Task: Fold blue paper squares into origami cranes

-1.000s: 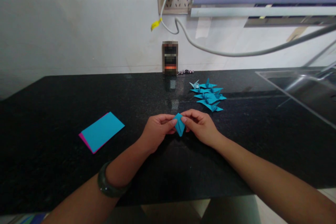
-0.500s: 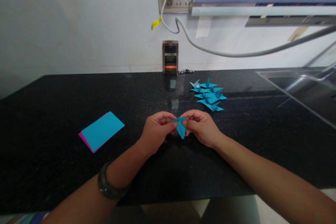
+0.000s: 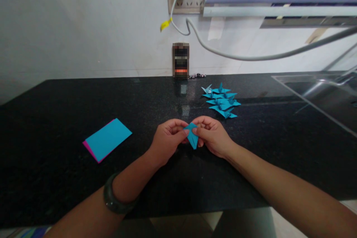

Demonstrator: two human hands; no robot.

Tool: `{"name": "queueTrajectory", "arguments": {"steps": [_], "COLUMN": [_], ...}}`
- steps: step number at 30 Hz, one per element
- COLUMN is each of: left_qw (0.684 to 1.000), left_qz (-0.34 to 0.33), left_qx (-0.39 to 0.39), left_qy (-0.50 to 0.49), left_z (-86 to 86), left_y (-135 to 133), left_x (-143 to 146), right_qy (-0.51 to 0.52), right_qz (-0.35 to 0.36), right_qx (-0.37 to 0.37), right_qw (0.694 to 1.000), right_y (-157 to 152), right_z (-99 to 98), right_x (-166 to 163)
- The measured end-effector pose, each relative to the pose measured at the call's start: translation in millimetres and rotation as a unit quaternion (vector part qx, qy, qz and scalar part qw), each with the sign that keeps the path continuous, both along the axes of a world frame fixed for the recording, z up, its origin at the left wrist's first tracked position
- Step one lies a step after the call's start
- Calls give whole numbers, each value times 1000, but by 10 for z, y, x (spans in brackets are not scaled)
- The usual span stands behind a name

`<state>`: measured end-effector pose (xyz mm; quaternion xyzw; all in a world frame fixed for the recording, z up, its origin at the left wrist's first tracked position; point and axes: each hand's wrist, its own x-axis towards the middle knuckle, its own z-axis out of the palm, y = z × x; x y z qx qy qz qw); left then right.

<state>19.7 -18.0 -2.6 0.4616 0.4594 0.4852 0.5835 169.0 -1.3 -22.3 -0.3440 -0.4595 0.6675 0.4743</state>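
Observation:
A small piece of folded blue origami paper is held between both hands over the dark counter, its narrow end pointing down toward me. My left hand pinches its left edge between thumb and fingers. On the opposite edge, my right hand grips it the same way, thumb on top. The fingertips behind the paper are partly hidden. Beyond my right hand lies a group of several folded blue paper cranes, with one paler crane at its far left.
A stack of blue sheets with pink edges showing lies to the left on the black counter. A phone-like device, blurred, leans on the wall beside a beaded strand. A sink is at right; a cable hangs above.
The top of the folded paper now rises to a point between my fingers, where it was flatter and wider before. Both hands stay in nearly the same place.

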Motion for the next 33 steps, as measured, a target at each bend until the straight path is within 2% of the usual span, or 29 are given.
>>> {"name": "queueTrajectory", "arguments": {"steps": [5,8,12,15,17,20,22,25,28,33], "left_qw": [1000,1000,998,997,997,997,996,990,982,983], "left_qz": [11,9,-36,-41,-29,-15,-17,-22,-29,-25], "left_qx": [0,-13,-58,-42,-32,-15,1,38,87,100], "left_qy": [3,3,-3,45,57,69,87,131,168,152], "left_z": [12,-16,-44,-38,-32,-38,-53,-76,-78,-63], "left_y": [-12,-2,25,33,31,32,35,33,16,11], "left_x": [7,-7,-25,-30,-33,-37,-39,-45,-57,-70], "right_qy": [-13,-75,-148,-177,-174,-169,-199,-230,-208,-202], "right_qz": [-11,0,-8,1,5,-9,-4,21,22,-7], "right_qx": [14,113,284,335,302,194,149,132,126,121], "right_qw": [1000,991,947,926,937,966,969,964,970,972], "right_y": [-9,2,24,17,0,-13,-4,12,-3,-47], "right_z": [-12,11,28,33,41,55,61,75,110,134], "right_x": [-9,45,125,128,107,74,64,61,54,34]}}
